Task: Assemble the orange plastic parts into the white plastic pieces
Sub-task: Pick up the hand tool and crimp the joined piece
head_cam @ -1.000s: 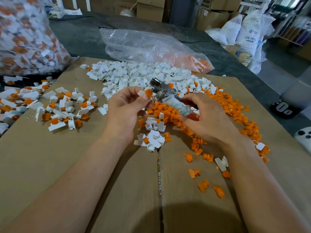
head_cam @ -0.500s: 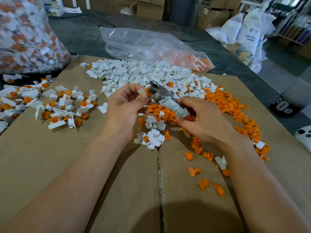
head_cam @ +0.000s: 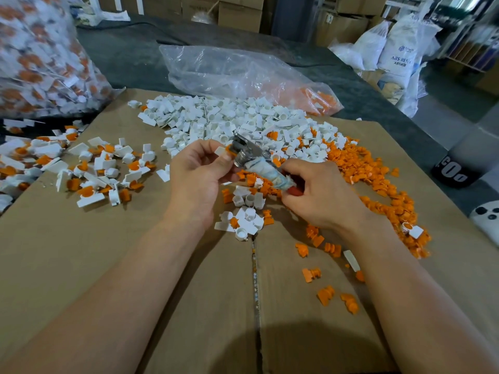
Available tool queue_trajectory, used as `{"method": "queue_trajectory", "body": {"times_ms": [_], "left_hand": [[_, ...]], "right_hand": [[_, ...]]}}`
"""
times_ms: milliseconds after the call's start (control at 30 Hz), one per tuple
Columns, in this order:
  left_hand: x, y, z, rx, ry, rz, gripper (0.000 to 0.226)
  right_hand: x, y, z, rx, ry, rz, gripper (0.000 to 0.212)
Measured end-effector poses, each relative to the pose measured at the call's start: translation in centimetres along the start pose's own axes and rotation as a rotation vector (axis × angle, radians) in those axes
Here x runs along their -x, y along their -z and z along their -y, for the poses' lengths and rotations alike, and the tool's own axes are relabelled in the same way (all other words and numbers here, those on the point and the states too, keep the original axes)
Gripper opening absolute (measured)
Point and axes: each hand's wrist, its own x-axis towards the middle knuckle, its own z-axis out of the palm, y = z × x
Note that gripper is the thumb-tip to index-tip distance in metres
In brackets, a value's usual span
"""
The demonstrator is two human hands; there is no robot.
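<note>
The left hand [head_cam: 199, 176] pinches a white piece [head_cam: 220, 151] with an orange part [head_cam: 229, 150] in it, above the centre of the worktop [head_cam: 81, 252]. The right hand [head_cam: 318, 195] grips the wrapped handle of a metal tool [head_cam: 248, 155] — its head against that piece. Loose white pieces [head_cam: 229, 120] lie toward the far edge, loose orange parts [head_cam: 378, 179] toward the right edge.

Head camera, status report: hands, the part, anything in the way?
Left hand pinches white piece with orange part. Right hand grips metal tool, head at the part. Nothing blocking.
</note>
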Motion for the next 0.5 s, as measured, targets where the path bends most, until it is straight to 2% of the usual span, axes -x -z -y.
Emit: {"method": "queue_trajectory", "body": {"times_ms": [400, 500], "left_hand": [[0.05, 0.05, -0.2, 0.023, 0.022, -0.022, 0.028], [0.14, -0.02, -0.22, 0.031, 0.034, -0.026, 0.027]], "right_hand": [[0.15, -0.35, 0.26, 0.048, 0.034, -0.051, 0.012], [0.12, -0.49, 0.12, 0.068, 0.036, -0.074, 0.019]]}}
